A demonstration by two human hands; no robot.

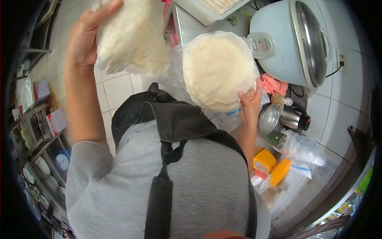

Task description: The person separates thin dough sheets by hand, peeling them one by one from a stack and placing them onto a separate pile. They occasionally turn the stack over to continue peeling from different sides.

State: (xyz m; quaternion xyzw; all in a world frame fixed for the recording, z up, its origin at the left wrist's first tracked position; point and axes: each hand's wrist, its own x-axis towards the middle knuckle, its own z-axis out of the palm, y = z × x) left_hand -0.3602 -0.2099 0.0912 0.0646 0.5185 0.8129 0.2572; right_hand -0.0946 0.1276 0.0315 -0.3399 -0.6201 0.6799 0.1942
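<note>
My left hand (89, 34) is raised at the upper left, its thumb over the edge of a pale, floppy slab (131, 40) that looks like stacked thin dough sheets. The rest of its fingers are partly behind the slab. To the right, a thick stack of round wrappers (219, 69) lies on a clear plastic bag (172, 65) at the edge of the metal counter. My right hand (251, 101) grips that stack at its lower right rim, thumb and fingers bent at the edge. What lies beneath the stack is mostly hidden.
A tray (207, 18) of pale rolls stands on the counter (187, 26). Beside it sits a big light-blue rice cooker (274, 28). A pink cloth (274, 85), metal flask (292, 118), glass jar (276, 139) and yellow container (264, 160) crowd the right. Loaded shelves (36, 147) line the left.
</note>
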